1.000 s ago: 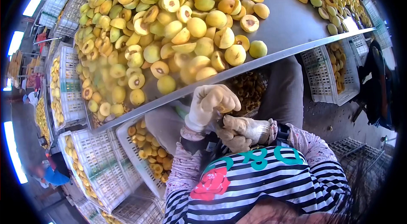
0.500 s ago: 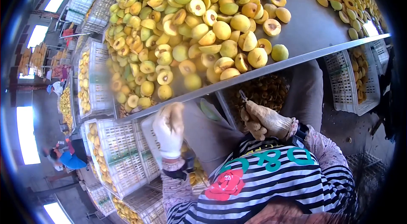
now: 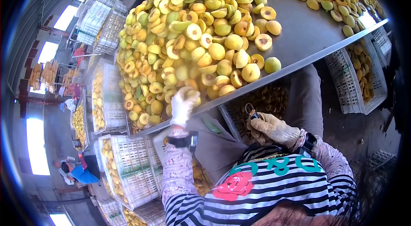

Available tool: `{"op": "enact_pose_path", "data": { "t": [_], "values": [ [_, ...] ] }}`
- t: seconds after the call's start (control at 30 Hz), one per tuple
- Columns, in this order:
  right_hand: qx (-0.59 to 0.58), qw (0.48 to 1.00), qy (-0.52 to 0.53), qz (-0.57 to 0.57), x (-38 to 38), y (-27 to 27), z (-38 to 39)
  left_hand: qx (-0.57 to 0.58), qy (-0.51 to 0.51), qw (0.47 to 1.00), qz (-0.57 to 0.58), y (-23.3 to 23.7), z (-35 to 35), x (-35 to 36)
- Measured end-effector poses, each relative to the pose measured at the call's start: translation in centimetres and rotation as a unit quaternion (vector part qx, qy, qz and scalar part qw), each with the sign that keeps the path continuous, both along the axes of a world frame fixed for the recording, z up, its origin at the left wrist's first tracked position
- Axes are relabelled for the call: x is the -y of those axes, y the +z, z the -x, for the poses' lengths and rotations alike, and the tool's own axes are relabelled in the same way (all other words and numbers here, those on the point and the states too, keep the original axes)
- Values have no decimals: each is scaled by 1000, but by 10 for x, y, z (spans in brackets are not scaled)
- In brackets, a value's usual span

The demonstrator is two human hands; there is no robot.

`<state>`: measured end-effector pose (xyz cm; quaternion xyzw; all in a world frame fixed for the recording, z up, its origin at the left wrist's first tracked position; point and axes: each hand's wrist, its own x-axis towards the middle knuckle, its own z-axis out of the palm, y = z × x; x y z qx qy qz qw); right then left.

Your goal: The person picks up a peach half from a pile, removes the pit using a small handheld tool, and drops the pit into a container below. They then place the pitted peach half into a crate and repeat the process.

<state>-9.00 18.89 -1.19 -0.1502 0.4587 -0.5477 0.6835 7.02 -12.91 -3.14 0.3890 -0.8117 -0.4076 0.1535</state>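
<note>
We find the yellow fruit halves (image 3: 224,67) at the left grip (image 3: 182,107) — fingers partly curled; we cannot tell whether one is held. The right grip (image 3: 276,128) is closed around the looped tool (image 3: 254,115), its loop projecting, presumably for clearance. Beyond both grips, the metal surface (image 3: 295,18) has a rim (image 3: 299,62), likely for retention. Left of the left grip — crates (image 3: 132,170).

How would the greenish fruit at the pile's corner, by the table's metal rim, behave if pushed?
The greenish fruit would probably slide easily on the smooth-looking tabletop. Its rounded top suggests it might roll, if whole; the underside is hidden.
</note>
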Motion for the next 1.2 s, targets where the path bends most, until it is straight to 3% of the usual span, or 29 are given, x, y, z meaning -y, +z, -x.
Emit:
{"op": "enact_pose_path", "data": {
  "t": [0.03, 0.07, 0.1, 0.17, 0.23, 0.3, 0.33, 0.43, 0.5, 0.57, 0.63, 0.7, 0.8, 0.93, 1.03, 1.13, 1.2],
  "values": [
    [-2, 1000, 8, 5, 2, -3, -1, -101, 19, 982, -156, 28, -4, -23],
    [-5, 1000, 21, 8, 6, -7, -1, -229, -21, 929, -291, 36, -8, -38],
    [-11, 999, 35, 11, 10, -11, -2, -352, -58, 838, -413, 37, -11, -52],
    [-58, 993, 93, 41, 25, -12, -11, -434, -81, 719, -537, 30, -7, -83],
    [-157, 979, 130, 10, 39, 8, -14, -471, -53, 670, -572, 24, 1, -113],
    [-220, 967, 129, 10, 46, 22, -18, -434, 8, 767, -472, 19, 12, -135],
    [-254, 959, 129, 11, 47, 25, -18, -379, 52, 864, -326, 26, 23, -153],
    [-296, 942, 154, -38, 49, 16, -16, -383, 51, 878, -282, 19, 30, -153],
    [-308, 944, 108, -44, 47, 6, -25, -376, 54, 886, -266, 19, 35, -154],
    [-290, 953, 81, -21, 47, -3, -29, -374, 74, 866, -324, 20, 35, -151],
    [-300, 949, 87, -39, 50, 2, -33, -351, 25, 898, -263, 18, 32, -146],
    [-307, 945, 100, -57, 56, 5, -37, -315, 10, 902, -294, 23, 31, -136],
    [-305, 944, 112, -56, 58, 0, -42, -258, 4, 861, -438, 40, 32, -122],
    [-201, 972, 122, 4, 58, -25, -40, -265, 1, 925, -271, 32, 35, -132],
    [-214, 972, 81, 63, 56, -18, -37, -382, -16, 923, -45, 20, 40, -147],
    [-254, 960, 73, 91, 55, -19, -33, -375, -69, 924, 37, 19, 38, -145],
    [-264, 956, 110, 60, 53, -28, -27, -276, -96, 937, -193, 32, 34, -137]
  ]
}}
